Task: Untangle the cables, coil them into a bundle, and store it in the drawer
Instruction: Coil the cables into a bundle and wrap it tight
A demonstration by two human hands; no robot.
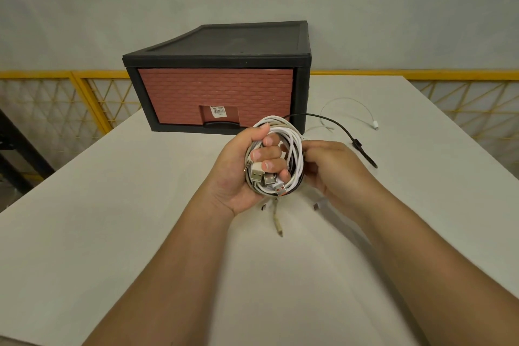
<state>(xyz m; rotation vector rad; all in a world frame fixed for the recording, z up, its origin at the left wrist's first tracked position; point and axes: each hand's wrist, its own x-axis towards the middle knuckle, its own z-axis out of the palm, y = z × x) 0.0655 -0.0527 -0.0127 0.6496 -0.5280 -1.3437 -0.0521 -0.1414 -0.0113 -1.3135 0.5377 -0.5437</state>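
Head view, entries as we find them.

Left hand [244, 168]: palm toward us, fingers [266, 149] curled through the middle of the cable bundle [293, 149], thumb pressed over the top loops. It grips the bundle.

Right hand [334, 168]: back toward us, lying against the bundle's right rim. Its fingertips are hidden behind the loops, so we cannot tell whether it pinches or merely touches.

Cable bundle: white, grey and black strands wound into one oval coil, held above the tabletop [112, 219], near the drawer [216, 93]. The long axis runs from us toward the drawer, and the opening is turned toward us and leftward. Three USB plugs [266, 178] stick out at the near end, pointing down and to the right. Loose ends [276, 222] hang below.

Black cable [334, 123]: trails from the top of the bundle to the right, its end lying on the tabletop.

White cable [346, 98]: arcs on the tabletop, right of the drawer. We cannot tell whether it joins the bundle.

Drawer: brick-red front pushed in flush within a black frame [302, 98], handle recess facing us.

Room: white tabletop stretches wide to the left and toward us. Its right edge slants past, near the black cable's end. Yellow railing [84, 76] stands beyond the tabletop.
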